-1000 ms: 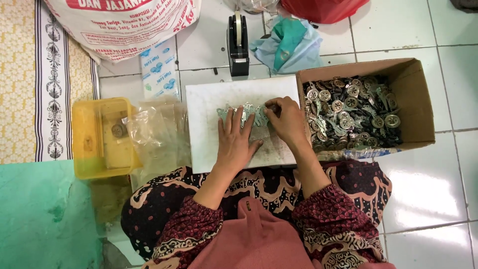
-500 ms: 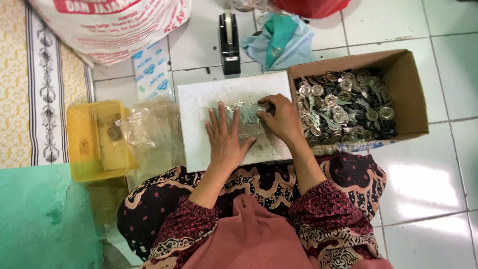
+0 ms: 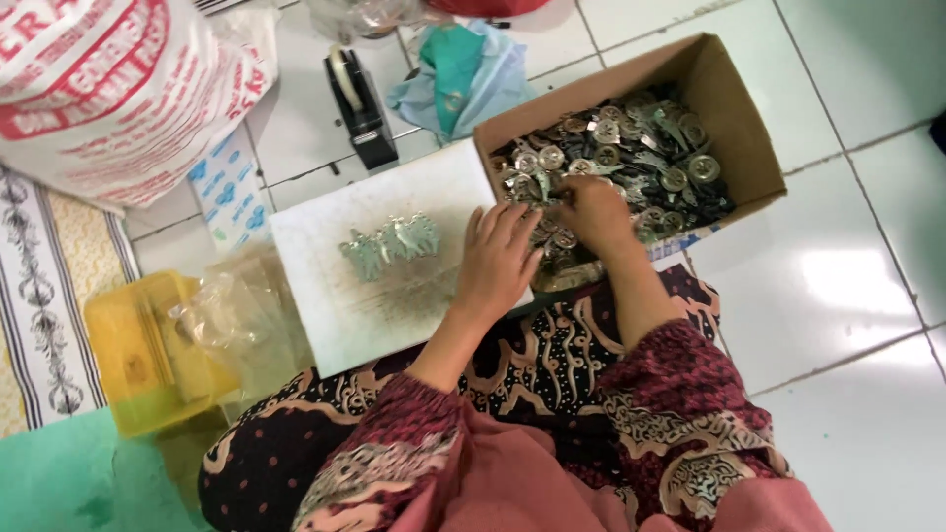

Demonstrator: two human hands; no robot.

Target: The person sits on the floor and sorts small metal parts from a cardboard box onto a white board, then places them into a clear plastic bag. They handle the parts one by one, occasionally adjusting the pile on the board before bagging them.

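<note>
A white board (image 3: pixel 335 286) lies on my lap with a small row of silvery metal pieces (image 3: pixel 390 242) on it. My left hand (image 3: pixel 498 261) rests flat at the board's right edge, fingers apart, holding nothing. My right hand (image 3: pixel 589 212) reaches into the cardboard box (image 3: pixel 734 128), fingers curled among the many small metal pieces (image 3: pixel 641 163) there. What the fingers hold is hidden.
A yellow plastic tray (image 3: pixel 138 360) with clear plastic bags (image 3: pixel 236 320) sits at my left. Behind the board stand a black tape dispenser (image 3: pixel 360 103), a teal cloth (image 3: pixel 458 69) and a large printed sack (image 3: pixel 108 89). White floor tiles (image 3: pixel 847 296) lie to the right.
Both hands left the metal pieces on the board and moved right. My right hand now digs in the box; my left sits at the board's edge. The camera view tilted.
</note>
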